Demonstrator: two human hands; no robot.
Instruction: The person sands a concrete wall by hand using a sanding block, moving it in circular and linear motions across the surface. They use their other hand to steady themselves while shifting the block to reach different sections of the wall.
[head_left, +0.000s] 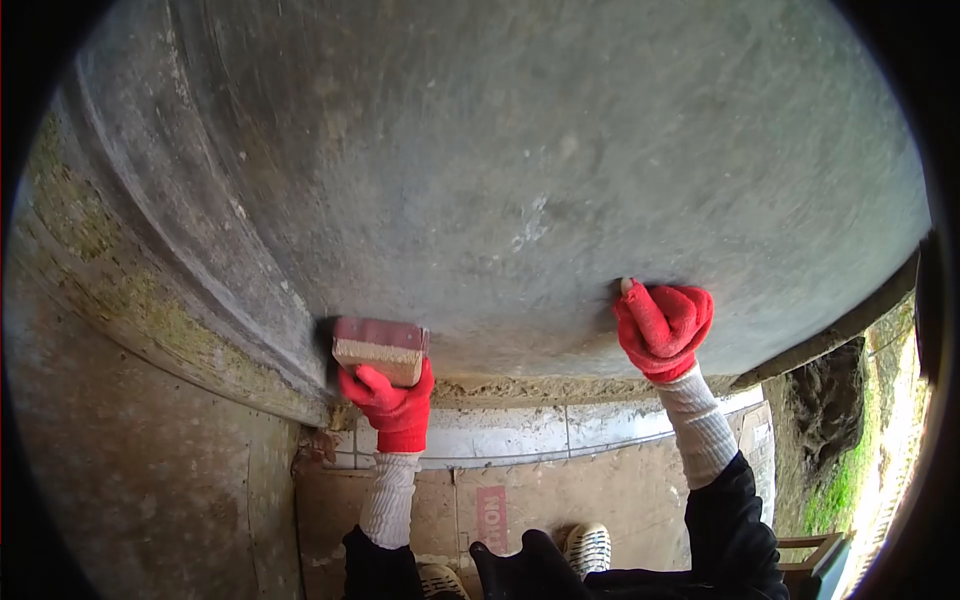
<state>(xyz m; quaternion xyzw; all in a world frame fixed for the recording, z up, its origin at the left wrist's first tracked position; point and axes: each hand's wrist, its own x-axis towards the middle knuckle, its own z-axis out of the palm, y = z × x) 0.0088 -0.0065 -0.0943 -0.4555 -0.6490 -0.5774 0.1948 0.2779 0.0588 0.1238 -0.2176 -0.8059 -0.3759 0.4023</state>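
My left hand [393, 405], in a red glove with a pale knitted cuff, grips a block [380, 345] with a dark red upper part and a rough tan side. The block lies against a large smooth grey surface [480, 170], close to its lower left corner. Farther right, my right hand [665, 325], gloved the same way, is closed and rests at the grey surface. One bare fingertip pokes out of that glove. I cannot tell what, if anything, this hand holds. A pale smudge [532, 222] marks the surface between the hands.
A raised moulding [200, 240] runs down the left. Below the surface are a dirty white tiled ledge [510, 435] and flattened cardboard [400, 500], with my shoes [588, 550] near the bottom. A chair-like wooden frame [810, 550] and grass [835, 495] appear at lower right.
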